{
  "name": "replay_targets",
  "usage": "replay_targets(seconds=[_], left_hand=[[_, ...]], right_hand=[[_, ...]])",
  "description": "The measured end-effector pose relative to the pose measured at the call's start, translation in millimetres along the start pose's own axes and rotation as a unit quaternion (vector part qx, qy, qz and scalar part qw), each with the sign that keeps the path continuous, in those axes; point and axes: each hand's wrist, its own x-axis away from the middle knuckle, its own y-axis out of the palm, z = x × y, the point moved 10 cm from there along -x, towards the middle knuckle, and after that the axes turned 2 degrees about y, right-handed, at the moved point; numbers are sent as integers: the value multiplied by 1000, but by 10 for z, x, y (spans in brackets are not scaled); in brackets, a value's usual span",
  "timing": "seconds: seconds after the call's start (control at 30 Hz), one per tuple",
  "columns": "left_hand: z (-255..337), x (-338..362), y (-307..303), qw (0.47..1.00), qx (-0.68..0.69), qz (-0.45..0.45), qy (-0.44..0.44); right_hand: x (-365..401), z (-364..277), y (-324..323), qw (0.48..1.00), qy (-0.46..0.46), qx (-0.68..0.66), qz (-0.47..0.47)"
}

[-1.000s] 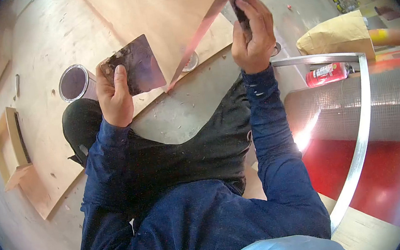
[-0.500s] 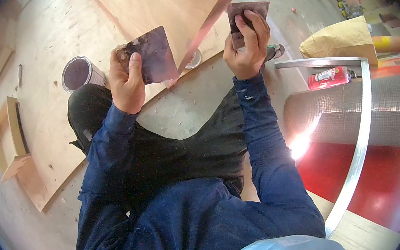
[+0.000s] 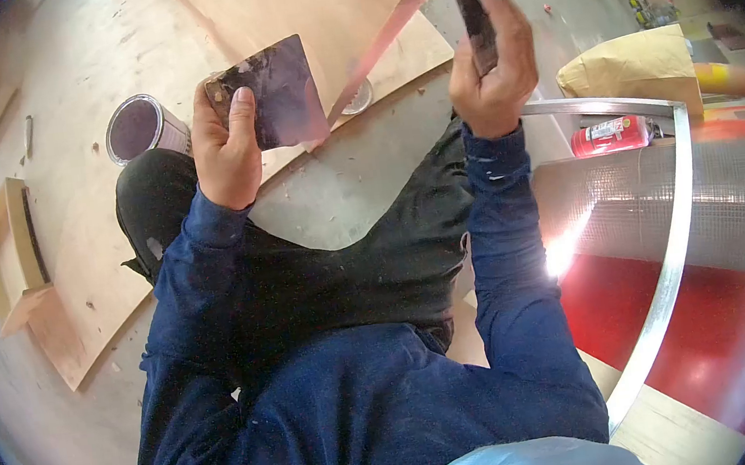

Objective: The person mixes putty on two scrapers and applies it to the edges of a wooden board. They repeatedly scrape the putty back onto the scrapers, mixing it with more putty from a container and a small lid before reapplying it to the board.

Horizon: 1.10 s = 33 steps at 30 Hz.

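Observation:
My left hand [image 3: 231, 161] grips a dark, square flat spreader plate [image 3: 279, 96] by its left edge, thumb on top. Pinkish paste shows along the plate's lower right edge. In my right hand [image 3: 498, 85], blurred by motion, is a smaller dark putty spreader [image 3: 479, 23], held upright between thumb and fingers. Beyond both hands stands a pale wooden panel [image 3: 301, 11], a band of pink filler [image 3: 384, 47] running along its slanting edge. An open can [image 3: 178, 137] of greyish-purple paste sits left of my left hand, beside my knee.
A round lid-like thing [image 3: 359, 98] lies partly behind the panel's corner. On the right are a metal frame [image 3: 687, 187], a red spray can [image 3: 610, 136], a yellow paper bag [image 3: 629, 65] and a wire mesh roll [image 3: 663, 199]. A wooden tray-like box [image 3: 11, 246] stands left.
My right hand has moved right and slightly up with its spreader, away from the panel edge, and turned it more edge-on. My left hand and its plate have shifted only slightly.

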Motion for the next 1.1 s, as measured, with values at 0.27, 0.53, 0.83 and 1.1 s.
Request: replay_targets(seconds=[0.27, 0.53, 0.83, 1.1], left_hand=[[-133, -22, 41, 994, 85, -4, -75], [-414, 77, 223, 972, 142, 15, -188], [-236, 215, 165, 995, 45, 43, -84], [283, 223, 211, 983, -152, -3, 100]], right_hand=[[675, -21, 495, 999, 15, 15, -43], [1018, -222, 394, 957, 174, -185, -143], [1347, -711, 454, 973, 79, -134, -168], [936, -515, 168, 972, 91, -71, -206]])
